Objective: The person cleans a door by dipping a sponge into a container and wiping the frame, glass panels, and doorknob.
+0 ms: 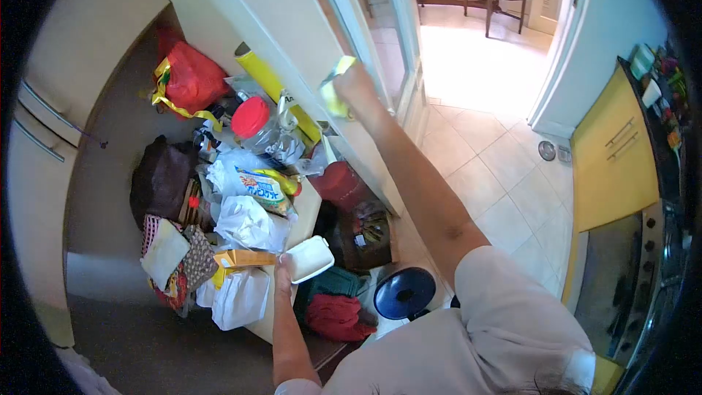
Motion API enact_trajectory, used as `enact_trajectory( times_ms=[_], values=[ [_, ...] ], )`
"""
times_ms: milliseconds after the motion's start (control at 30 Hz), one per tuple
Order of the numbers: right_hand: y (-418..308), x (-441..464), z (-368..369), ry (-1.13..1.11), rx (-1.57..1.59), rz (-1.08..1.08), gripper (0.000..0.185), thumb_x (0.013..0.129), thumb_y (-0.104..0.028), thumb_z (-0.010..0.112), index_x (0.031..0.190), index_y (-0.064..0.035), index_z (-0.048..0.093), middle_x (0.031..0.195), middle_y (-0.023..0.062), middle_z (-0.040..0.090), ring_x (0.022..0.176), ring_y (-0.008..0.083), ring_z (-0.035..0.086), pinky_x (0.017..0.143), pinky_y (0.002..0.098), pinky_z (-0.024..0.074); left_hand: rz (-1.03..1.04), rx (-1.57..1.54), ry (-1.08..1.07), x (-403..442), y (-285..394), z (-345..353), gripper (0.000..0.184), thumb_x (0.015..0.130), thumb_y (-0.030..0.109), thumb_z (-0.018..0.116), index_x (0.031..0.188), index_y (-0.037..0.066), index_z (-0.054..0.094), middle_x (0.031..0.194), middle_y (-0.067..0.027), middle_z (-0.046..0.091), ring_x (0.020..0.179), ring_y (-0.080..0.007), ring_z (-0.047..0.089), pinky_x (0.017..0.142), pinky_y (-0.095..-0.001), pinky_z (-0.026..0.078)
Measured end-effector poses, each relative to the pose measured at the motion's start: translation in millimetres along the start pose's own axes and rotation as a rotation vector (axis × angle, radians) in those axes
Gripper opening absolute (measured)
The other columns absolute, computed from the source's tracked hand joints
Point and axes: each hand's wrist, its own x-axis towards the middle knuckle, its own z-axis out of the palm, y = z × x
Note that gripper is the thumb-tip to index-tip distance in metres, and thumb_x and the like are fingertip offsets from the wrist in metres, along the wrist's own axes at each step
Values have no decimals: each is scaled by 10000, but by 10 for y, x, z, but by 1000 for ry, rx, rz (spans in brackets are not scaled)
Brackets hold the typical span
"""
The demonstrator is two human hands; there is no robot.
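Note:
My right hand (356, 89) is stretched far forward, its fingers closed on a yellow-and-white cloth (336, 93). The cloth is at the face of a tall cream panel (281, 36) and seems to touch it. Lower down, my left hand (283, 275) grips the near edge of a shallow white plastic container (311, 259). Beside that hand lie an orange box (247, 258) and a white plastic bag (241, 300).
On the counter (110, 249) are a red bag (194, 77), a red-lidded jar (251, 118), a yellow tube (267, 80) and folded cloths (167, 256). Below stand a dark blue lid (404, 293) and red cloth (336, 317). A stove (614, 285) is on the right.

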Motion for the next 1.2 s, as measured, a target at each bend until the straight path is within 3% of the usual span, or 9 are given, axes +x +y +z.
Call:
enact_trajectory(
  times_ms=[33,133,200,267,333,400,633,933,1200],
  values=[
    [225,13,306,264,58,-144,251,685,-111,549,864,66,545,772,245,604,711,331,618,570,411,473,-24,-20,14,-4,9,8,383,899,350,446,1109,34,499,993,-55,531,892,-152,491,812,-293,399],
    [75,-179,257,457,115,-184,262,679,-124,563,849,75,554,756,212,613,692,304,620,569,393,482,37,17,-18,191,-213,-79,400,903,357,433,1116,25,500,1019,-55,530,915,-156,491,820,-295,399],
    [96,62,49,50,222,25,309,682,-133,570,906,77,547,846,220,608,799,302,611,670,396,485,60,50,-108,74,-143,-128,436,905,376,425,1121,5,499,1043,-56,531,945,-161,492,840,-309,401],
    [82,155,78,25,420,193,380,682,-140,575,985,81,514,905,236,598,850,325,597,738,438,463,56,-4,-58,-15,-45,-43,492,898,409,428,1153,-9,475,1064,-75,529,973,-176,495,876,-320,389],
    [-15,-243,232,418,131,-22,399,686,-107,565,1032,75,482,946,250,556,902,360,544,768,479,422,24,18,-36,-54,7,-2,513,893,418,432,1176,-8,455,1087,-81,518,1002,-183,485,899,-322,371],
    [112,-588,350,514,110,-328,387,692,-48,535,1051,66,442,990,257,477,950,404,457,800,484,379,0,60,-16,-35,37,-12,535,889,428,437,1200,-8,435,1110,-87,508,1031,-190,475,922,-323,354],
    [1122,-1114,671,359,241,-600,448,640,11,548,1069,14,419,1039,213,414,981,387,416,881,447,345,-11,61,-22,-56,4,-68,536,883,403,435,1242,6,400,1207,-85,467,1134,-206,430,971,-339,323],
    [3937,-1509,1439,276,48,-157,421,634,21,516,1046,29,431,1024,229,444,938,414,450,841,445,392,-51,145,-44,-154,143,38,546,899,451,377,1200,0,438,1162,-107,486,1085,-222,472,939,-352,361],
    [4684,-1459,1602,221,25,59,406,616,66,484,1018,43,430,986,249,441,927,415,434,851,456,366,-192,93,95,-147,188,89,619,872,514,398,1234,12,411,1173,-110,501,1067,-237,499,921,-367,393]
  ],
)
